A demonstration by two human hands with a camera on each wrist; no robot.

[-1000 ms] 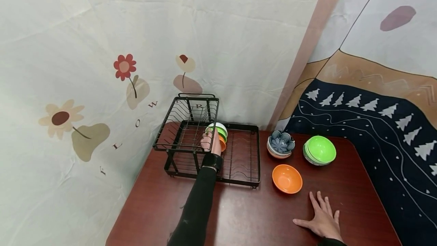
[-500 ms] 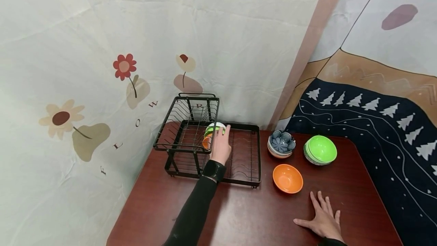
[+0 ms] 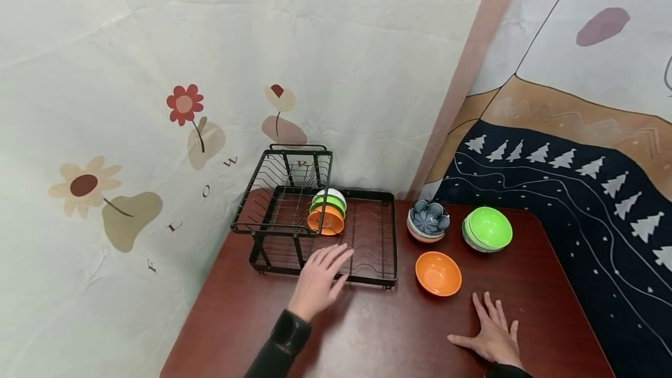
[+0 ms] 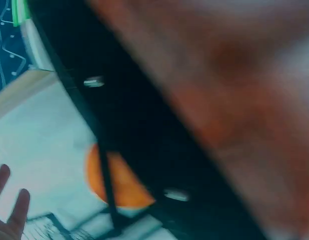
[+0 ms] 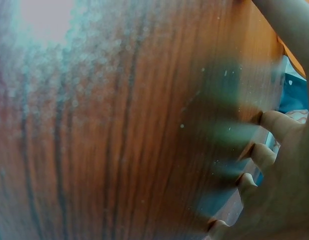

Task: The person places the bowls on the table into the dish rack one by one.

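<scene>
1. Bowls [image 3: 333, 216], orange nearest, are lined up in the rack [image 3: 370, 280].
2. Left hand [image 3: 320, 280], fingers extended, is held empty at the rack's near edge.
3. Right hand [image 3: 494, 336] is spread empty on the worktop [image 3: 388, 331].

We see black two-tier wire rack [image 3: 373, 281] at far left corner of table [image 3: 388, 337]. In its lower tray, white bowl [image 3: 336, 193], green bowl [image 3: 340, 204] and orange bowl [image 3: 331, 224] tilted in row, orange foremost. Second orange bowl [image 3: 438, 274] upright, alone, right of rack. Along far edge: grey-topped stack [image 3: 427, 220]; green-topped stack [image 3: 489, 228], nearer right corner.
</scene>
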